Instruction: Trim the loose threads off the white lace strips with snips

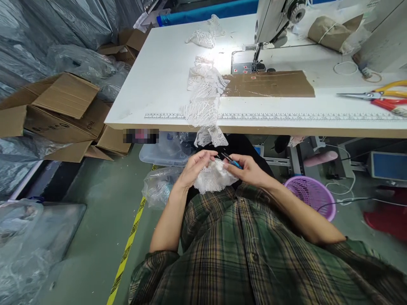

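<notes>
My right hand (244, 167) is closed around small thread snips (232, 161) with a blue handle, their dark tips pointing toward my left hand. Thumb and fingers of my left hand (199, 164) are pinched together at the edge of a white lace piece (213, 178), which lies bunched in my lap between both hands. Whatever fine bit sits right at the left fingertips is too small to make out. Just beyond my hands, a strip of white lace (203, 101) runs across the table and hangs over its front edge.
A sewing machine (270, 21) stands on the white table (152, 76), with a cardboard strip (273, 84) before it. Scissors (375, 95) lie at the right, and another lace piece (206, 36) at the back. Cardboard boxes (63, 110) stand left; a purple basket (311, 195) is below right.
</notes>
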The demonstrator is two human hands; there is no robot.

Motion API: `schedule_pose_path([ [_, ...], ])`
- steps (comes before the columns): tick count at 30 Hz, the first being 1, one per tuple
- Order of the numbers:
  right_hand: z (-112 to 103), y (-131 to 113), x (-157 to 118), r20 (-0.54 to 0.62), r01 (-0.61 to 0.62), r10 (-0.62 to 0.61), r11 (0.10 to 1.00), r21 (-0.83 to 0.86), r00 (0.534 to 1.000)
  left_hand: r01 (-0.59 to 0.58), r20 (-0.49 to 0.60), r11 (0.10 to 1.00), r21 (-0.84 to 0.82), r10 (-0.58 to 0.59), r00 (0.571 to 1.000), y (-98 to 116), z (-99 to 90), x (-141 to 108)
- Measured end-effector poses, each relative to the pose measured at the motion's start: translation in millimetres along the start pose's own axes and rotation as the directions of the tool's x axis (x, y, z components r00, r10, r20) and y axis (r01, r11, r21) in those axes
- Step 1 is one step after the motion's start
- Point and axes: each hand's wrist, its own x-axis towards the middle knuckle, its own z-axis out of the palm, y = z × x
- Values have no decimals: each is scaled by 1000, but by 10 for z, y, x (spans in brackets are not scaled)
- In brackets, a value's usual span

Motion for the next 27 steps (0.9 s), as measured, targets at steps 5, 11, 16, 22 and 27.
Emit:
schedule_pose_path([
  [5,-305,-40,-59,-102,-11,18,998,68,995,71,15,966,249,-77,997,-163,-211,100],
  [11,-392,39,-20,-169,32,-10,991,129,986,-9,255,916,402,-102,962,-150,-421,-6],
  [16,-299,27,39,-218,124,-115,992,29,969,-34,230,884,466,-84,969,-125,-477,-82],
  [22,-39,-13,170,-182,170,-173,985,-34,968,-111,273,925,362,9,962,264,-194,-242],
  [27,142,-37,158,-42,134,-131,988,77,990,-241,81,919,312,227,971,529,51,-323],
])
